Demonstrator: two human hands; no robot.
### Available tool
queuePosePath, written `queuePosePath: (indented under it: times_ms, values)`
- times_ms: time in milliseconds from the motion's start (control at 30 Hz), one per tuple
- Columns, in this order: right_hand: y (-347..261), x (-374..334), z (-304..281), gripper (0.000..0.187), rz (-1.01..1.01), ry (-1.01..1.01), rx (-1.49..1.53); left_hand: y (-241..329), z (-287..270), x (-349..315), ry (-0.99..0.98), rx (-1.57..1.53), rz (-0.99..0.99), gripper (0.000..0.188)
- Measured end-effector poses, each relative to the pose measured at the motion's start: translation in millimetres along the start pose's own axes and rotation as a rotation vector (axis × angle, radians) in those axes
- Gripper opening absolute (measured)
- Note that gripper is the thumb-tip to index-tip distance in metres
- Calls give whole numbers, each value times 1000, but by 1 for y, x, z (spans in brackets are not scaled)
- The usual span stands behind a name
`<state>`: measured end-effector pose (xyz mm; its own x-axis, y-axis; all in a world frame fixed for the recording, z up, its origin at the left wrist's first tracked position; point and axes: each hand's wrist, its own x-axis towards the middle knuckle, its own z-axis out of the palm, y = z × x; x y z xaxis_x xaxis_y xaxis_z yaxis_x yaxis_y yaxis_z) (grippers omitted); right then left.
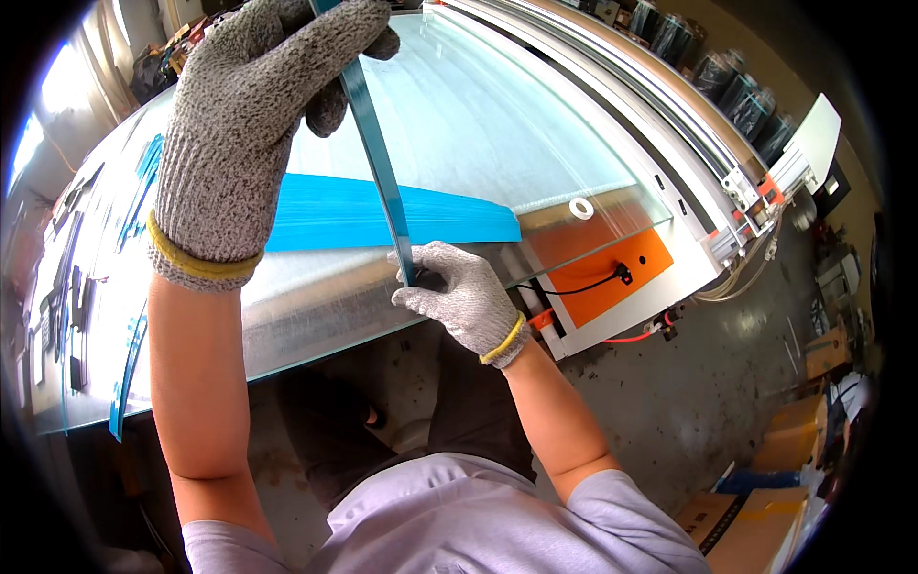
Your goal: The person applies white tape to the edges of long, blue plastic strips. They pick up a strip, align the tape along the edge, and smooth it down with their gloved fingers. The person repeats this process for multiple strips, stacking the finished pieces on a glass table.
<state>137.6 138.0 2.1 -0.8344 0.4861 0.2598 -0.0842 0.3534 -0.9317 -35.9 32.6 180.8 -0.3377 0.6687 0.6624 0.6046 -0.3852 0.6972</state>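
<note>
Both my hands wear speckled grey knit gloves with yellow cuffs. Between them runs a long, narrow teal strip (380,170), slanted, its upper end passing out of view at the top. My left hand (234,124) is raised high at the upper left and closed around the strip's upper part. Lower down, near the table's front edge, my right hand (461,292) pinches the strip's lower end between thumb and fingers. Behind the strip, a flat bundle of bright blue strips (449,218) lies on the large glass sheet (478,124).
A small white ring (580,209) rests on the glass near an orange panel (617,277). The white machine rail (660,143) curves along the right. Loose dark and blue strips (129,373) lie at left. Cardboard boxes (751,521) stand on the floor at right.
</note>
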Motion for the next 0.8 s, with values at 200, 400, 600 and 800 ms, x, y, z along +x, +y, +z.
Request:
queuePosePath:
  times_ms: [200, 400, 600, 800]
  values:
    - [3, 2, 0, 34, 21, -11, -67, 8, 10, -5, -3, -35, -9, 41]
    - [2, 1, 0, 33, 34, -21, -94, 4, 6, -3, 27, -64, -1, 45]
    - [4, 2, 1, 31, 14, -22, -96, 8, 1, -6, 47, -100, -44, 44]
    - [-4, -4, 0, 30, 37, 5, -9, -7, -4, -12, 173, -187, -101, 40]
